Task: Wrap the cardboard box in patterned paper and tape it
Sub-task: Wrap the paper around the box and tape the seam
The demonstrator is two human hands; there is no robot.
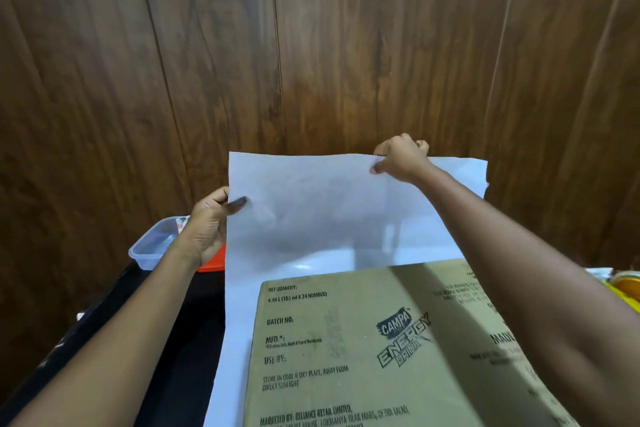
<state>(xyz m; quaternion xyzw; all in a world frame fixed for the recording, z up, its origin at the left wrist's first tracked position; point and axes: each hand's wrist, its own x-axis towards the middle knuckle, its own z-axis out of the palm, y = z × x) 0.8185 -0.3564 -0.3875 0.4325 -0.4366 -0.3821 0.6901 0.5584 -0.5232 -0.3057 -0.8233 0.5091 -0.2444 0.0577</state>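
Note:
A brown cardboard box [363, 350] with black print lies flat in front of me on a sheet of wrapping paper [329, 211]. Only the paper's white back shows; its pattern is hidden. The far part of the sheet is lifted upright behind the box. My left hand [207, 225] pinches the sheet's left edge, thumb on the white side. My right hand [401, 158] pinches the top edge, right of its middle. Both forearms reach out over the table, the right one across the box.
A clear plastic container [152, 246] sits at the left, with something orange-red [211, 265] beside it. The table top is black [173, 340]. Yellow and orange objects [627, 288] show at the right edge. A wood-panelled wall [311, 45] stands close behind.

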